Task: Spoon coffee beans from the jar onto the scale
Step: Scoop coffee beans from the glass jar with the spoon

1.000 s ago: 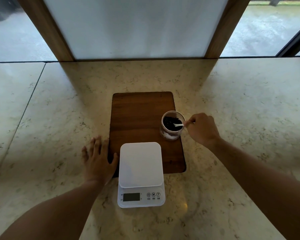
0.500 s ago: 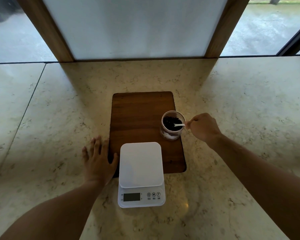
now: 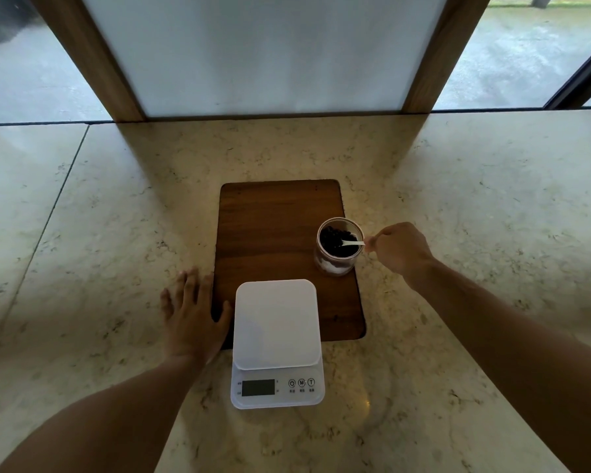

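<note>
Right hand (image 3: 401,250) has drawn back slightly right of glass jar (image 3: 338,245); fingers pinch white spoon (image 3: 350,243), bowl still in coffee beans (image 3: 333,238). Scale (image 3: 276,324) bare, in front of jar. Left hand (image 3: 193,317) flat on bench (image 3: 116,233), empty.

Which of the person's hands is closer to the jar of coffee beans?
Right. The right hand sits just beside the jar, holding the spoon; the left hand lies flat beside the scale.
</note>
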